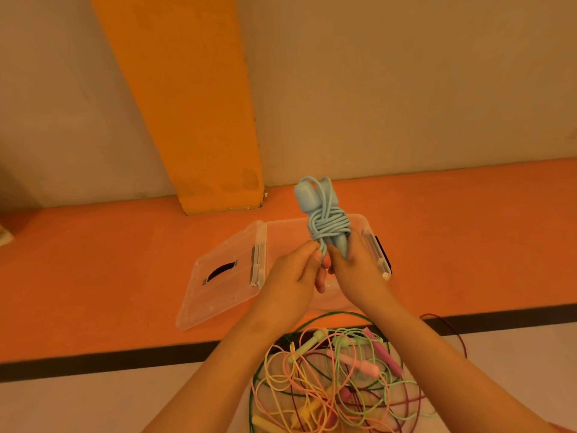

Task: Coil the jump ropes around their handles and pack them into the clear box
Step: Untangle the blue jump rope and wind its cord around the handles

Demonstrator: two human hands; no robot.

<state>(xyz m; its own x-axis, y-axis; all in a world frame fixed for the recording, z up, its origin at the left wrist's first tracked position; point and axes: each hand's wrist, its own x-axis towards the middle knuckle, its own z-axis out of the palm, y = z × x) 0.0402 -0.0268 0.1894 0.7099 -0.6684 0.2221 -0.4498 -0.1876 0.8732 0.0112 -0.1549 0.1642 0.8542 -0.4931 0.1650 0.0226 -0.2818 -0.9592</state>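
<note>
Wall (406, 89), pale beige, fills the upper half of the view, with an orange pillar (193, 104) running down it to the orange floor (93, 276). A black stripe (93, 357) separates the orange band from a white area nearer the person. On the orange band sits the clear box (379, 251), its lid (218, 292) swung open and lying flat to the left. A tangled pile of ropes (327, 385) in green, pink, yellow and dark red lies on the white area between the forearms. Above the open box, the right hand (356, 270) curls around the lower ends of the blue jump rope (324, 226), whose cord is wound about its two handles. The left hand (290, 282) pinches the loose cord just below the coil.
</note>
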